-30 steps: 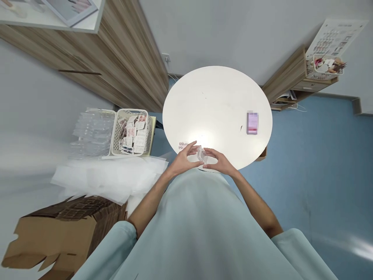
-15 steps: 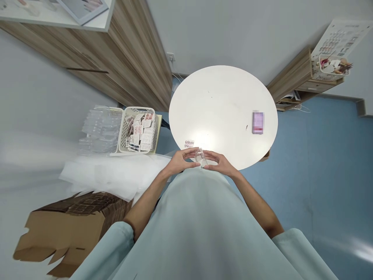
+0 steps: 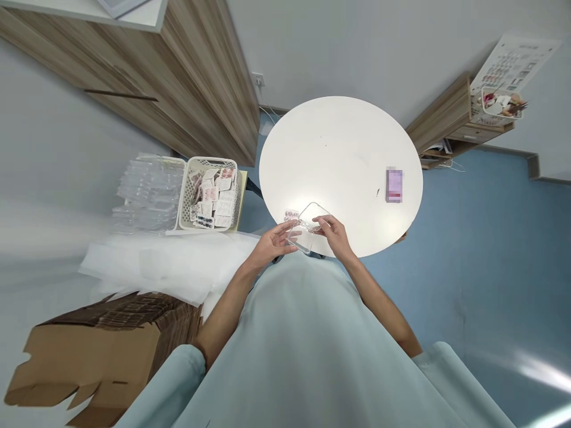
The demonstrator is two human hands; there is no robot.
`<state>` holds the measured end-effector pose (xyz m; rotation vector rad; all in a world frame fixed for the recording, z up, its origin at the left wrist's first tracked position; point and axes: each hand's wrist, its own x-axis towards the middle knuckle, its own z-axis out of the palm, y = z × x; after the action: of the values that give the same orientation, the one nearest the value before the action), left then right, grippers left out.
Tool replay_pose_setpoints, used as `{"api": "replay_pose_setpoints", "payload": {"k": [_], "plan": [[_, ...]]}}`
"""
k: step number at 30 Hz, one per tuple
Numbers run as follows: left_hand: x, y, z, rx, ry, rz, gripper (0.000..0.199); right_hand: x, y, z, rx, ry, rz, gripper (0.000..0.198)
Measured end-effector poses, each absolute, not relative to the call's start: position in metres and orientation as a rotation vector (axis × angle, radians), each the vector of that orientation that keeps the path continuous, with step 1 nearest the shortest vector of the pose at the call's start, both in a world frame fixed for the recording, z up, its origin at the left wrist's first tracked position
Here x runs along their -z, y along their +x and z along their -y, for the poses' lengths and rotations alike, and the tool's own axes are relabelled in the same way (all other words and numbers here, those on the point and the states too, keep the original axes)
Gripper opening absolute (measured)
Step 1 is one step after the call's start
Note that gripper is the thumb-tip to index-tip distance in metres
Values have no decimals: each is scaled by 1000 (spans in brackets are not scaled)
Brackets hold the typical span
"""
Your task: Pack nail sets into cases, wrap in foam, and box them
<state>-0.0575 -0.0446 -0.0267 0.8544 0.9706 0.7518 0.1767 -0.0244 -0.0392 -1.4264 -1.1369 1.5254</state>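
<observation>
A clear plastic box [image 3: 304,240] is spread open over the table's near edge, its lid tilted away from its lower half. My left hand [image 3: 270,245] grips the left side of the lower half between thumb and fingers. On the other side, my right hand [image 3: 335,235] is closed on the box where the two halves meet. Just behind the left fingertips, a small card of pinkish press-on nails [image 3: 291,214] lies on the white oval table [image 3: 339,154], partly covered by the box and fingers.
A purple box, blurred out [image 3: 394,185], lies on the table's right side. To the left stand a white basket of nail cards [image 3: 213,196] and stacked clear plastic boxes [image 3: 145,193]. White sheets [image 3: 156,261] and flattened cardboard boxes [image 3: 93,362] lie nearer me.
The clear box has gone from folded between both hands to opened out, its lid swung away from me. My right hand has shifted slightly up and its fingers have bent in.
</observation>
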Motion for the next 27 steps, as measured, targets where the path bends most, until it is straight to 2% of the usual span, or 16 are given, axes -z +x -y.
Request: {"api": "replay_pose_setpoints", "payload": {"k": [3,9,14,20,27], "plan": [[24,-62,46,-713,795,-956,94,44,171,16,-1519,-1443,1120,54],[27,-63,46,-809,676,-1012,91,48,158,3,-1660,-1405,1193,56],[32,-75,54,-873,620,-1046,86,60,145,-9,-1653,-1414,1319,56],[40,-104,75,-969,532,-1160,73,108,139,-37,-1339,-1685,1696,41],[48,-130,102,-1051,403,-1203,75,154,119,-53,-1002,-1950,2282,51]]}}
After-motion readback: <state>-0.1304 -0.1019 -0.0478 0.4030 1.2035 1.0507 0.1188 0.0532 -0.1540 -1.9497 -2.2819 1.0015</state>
